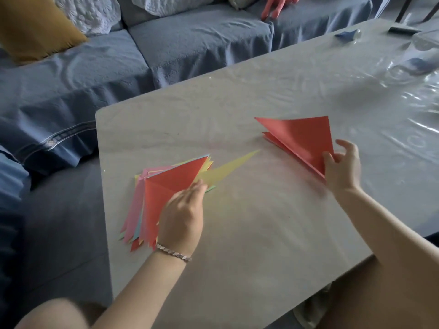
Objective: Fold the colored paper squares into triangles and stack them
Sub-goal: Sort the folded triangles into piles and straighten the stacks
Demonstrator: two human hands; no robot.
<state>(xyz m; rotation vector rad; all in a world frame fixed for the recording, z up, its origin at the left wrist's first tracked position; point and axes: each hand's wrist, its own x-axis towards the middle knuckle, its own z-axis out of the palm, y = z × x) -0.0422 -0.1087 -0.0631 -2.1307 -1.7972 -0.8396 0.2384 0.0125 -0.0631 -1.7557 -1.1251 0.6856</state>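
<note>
A fanned stack of folded paper triangles [152, 198] in pink, yellow, blue and red lies near the table's left edge, a red triangle on top. My left hand [181, 216] rests on that stack, and its fingertips hold a yellow sheet [228, 168] that sticks out to the right. Farther right, a red folded triangle [301, 138] stands half lifted over a few more red pieces, its near corner pinched between the thumb and fingers of my right hand [342, 165].
The pale table [249, 233] wears a clear plastic cover, wrinkled at the right. Small blue objects [348, 35] and clear glassware [425, 43] sit at the far right end. A blue sofa [166, 48] runs behind, with another person's hand [276, 5] on it.
</note>
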